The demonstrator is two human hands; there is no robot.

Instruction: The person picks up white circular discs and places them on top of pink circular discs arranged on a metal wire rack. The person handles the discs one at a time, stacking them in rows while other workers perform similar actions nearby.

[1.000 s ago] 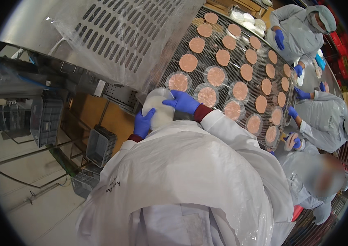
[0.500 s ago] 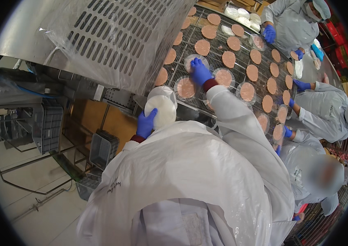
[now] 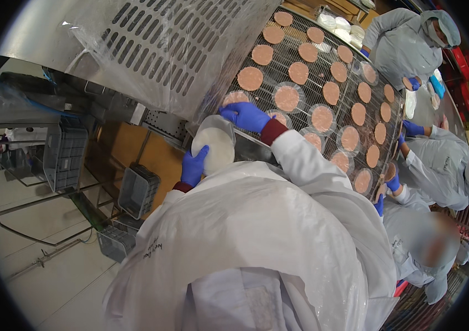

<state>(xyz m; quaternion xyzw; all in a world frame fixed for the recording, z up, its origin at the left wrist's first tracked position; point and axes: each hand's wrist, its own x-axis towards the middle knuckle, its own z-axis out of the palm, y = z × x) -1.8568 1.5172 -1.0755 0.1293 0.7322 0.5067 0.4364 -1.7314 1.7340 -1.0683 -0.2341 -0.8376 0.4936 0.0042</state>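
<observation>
My left hand [image 3: 194, 167] in a blue glove grips a stack of round white sheets [image 3: 216, 151] at its lower left side, thumb on top. A translucent part of the sheets rises at the stack's far edge. My right hand [image 3: 247, 117], also blue-gloved, is at the belt's near left edge, its fingers drawn together beside that far edge. Whatever the fingertips hold is too small to make out. Just beyond them lies a partly hidden meat patty [image 3: 236, 97]. Further right, a patty [image 3: 287, 98] lies under a clear round sheet on the wire conveyor belt [image 3: 272, 74].
A slotted metal housing [image 3: 160, 47] draped in clear plastic stands at the left. Grey crates [image 3: 138, 191] are below it. Co-workers [image 3: 408, 47] in white stand along the belt's right side. White bundles [image 3: 342, 26] lie at the far end.
My right hand has left a patty and come back left and nearer, beside the sheet stack. The patties have shifted to the right. My left hand still holds the stack.
</observation>
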